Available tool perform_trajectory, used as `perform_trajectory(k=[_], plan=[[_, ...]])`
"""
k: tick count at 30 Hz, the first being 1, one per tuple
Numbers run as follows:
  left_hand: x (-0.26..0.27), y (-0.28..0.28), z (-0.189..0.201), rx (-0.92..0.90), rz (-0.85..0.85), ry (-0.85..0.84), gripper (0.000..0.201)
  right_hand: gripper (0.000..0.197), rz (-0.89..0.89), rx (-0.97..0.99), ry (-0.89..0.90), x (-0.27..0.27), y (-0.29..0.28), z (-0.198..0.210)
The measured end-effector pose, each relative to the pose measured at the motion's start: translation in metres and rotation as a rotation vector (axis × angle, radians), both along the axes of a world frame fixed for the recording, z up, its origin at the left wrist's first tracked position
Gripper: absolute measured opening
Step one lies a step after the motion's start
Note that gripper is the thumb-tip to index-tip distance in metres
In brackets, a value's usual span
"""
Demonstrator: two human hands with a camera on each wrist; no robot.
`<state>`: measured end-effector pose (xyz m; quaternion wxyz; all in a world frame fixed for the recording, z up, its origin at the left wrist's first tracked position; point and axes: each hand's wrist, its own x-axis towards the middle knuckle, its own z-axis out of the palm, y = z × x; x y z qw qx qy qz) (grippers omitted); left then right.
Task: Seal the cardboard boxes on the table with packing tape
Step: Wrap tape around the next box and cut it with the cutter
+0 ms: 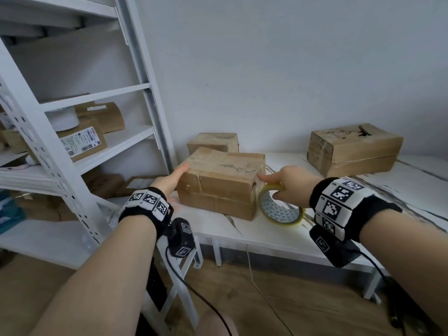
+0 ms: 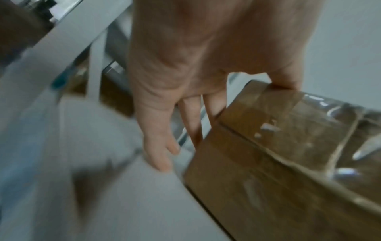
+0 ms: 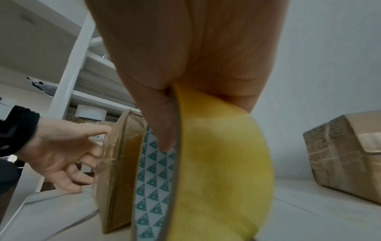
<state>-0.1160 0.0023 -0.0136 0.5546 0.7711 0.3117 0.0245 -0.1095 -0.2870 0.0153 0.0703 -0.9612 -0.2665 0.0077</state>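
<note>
A taped brown cardboard box [image 1: 220, 180] stands on the white table [image 1: 266, 235] near its left end. My left hand [image 1: 173, 177] rests against the box's left side with fingers fairly straight and spread; in the left wrist view the thumb [image 2: 286, 78] lies on the box's [image 2: 288, 163] top edge. My right hand [image 1: 283, 185] grips a yellowish tape roll [image 1: 278, 208] just right of the box, fingers through its core, index finger touching the box's upper right corner. In the right wrist view the tape roll [image 3: 216, 171] fills the centre, beside the box [image 3: 117, 163].
A smaller box [image 1: 213, 141] sits behind the near one against the wall. A larger taped box [image 1: 354, 149] stands at the table's back right. A white metal shelf rack [image 1: 72, 166] holding parcels is close on the left. Cables hang from both wrists.
</note>
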Motion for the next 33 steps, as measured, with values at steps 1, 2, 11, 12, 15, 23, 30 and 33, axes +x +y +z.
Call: perform_trajectory(k=[1,2,11,12,15,23,30,33], plan=[[-0.003,0.0,0.006,0.227,-0.01,0.008,0.091,0.058,0.01,-0.009,-0.001,0.0,0.003,0.0],[-0.005,-0.002,0.013,0.459,-0.035,-0.01,0.082,0.059,0.015,-0.012,-0.002,0.001,0.005,0.001],[0.014,-0.089,0.021,1.137,-0.589,0.129,0.082,0.061,0.026,0.007,-0.017,0.002,0.006,-0.001],[0.013,-0.093,0.021,1.141,-0.613,0.119,0.079,0.061,0.031,0.019,-0.015,0.004,0.005,-0.002],[0.004,-0.108,0.021,1.174,-0.722,0.004,0.073,0.06,0.042,0.047,-0.025,0.007,0.004,-0.003],[0.001,-0.123,0.02,1.287,-0.821,-0.039,0.079,0.062,0.061,0.078,-0.011,0.012,0.001,-0.006],[-0.022,-0.106,0.023,1.12,-0.73,-0.21,0.071,0.063,0.065,0.086,-0.008,0.013,-0.002,-0.007],[-0.037,-0.09,0.017,1.091,-0.579,-0.359,0.049,0.063,0.07,0.073,-0.004,0.014,0.0,-0.007]])
